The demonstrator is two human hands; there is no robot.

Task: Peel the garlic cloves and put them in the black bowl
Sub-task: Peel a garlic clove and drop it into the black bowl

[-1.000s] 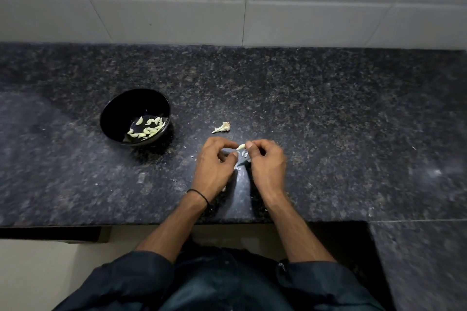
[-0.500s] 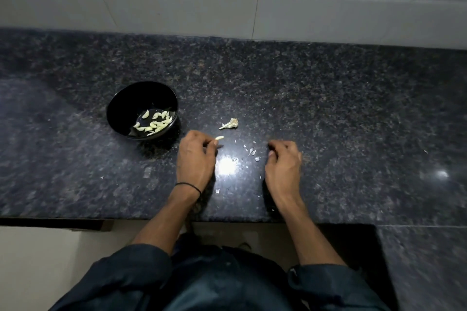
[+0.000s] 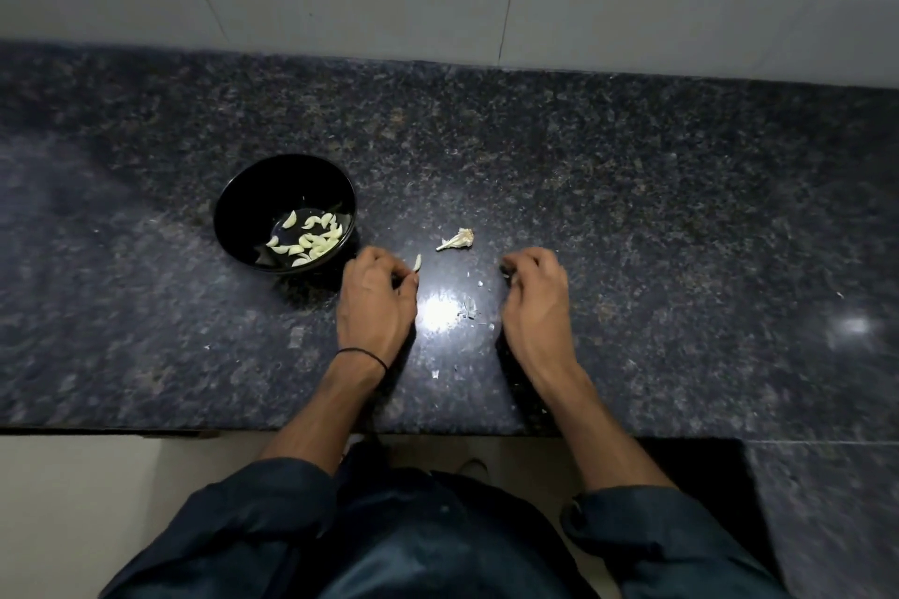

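While the left hand pinched a peeled clove between thumb and fingertip, we judged the task to be close to its end. The clove stood pale and bare of skin just past the thumb tip, so its peeling looked finished. What remained for it was the short carry to the black bowl, which sat just beyond that hand and to its left, near the knuckles. Inside the bowl lay a heap of garlic cloves, already peeled, more than a dozen by our reckoning, gathered on the side nearest the hand.

The right hand rested on the tabletop, well apart from the left, with its fingers curled under. We could not tell whether they held a scrap of skin or nothing at all. Beyond the gap between the two hands lay a bare garlic stem with no cloves on it, which we took as a sign that the bulb had been used up. Flakes of skin were scattered between the hands, nearer the right one. We saw no unpeeled clove anywhere on the tabletop, though one could have been hidden under the right hand's curled fingers, and only that doubt kept us from calling this clove the last.
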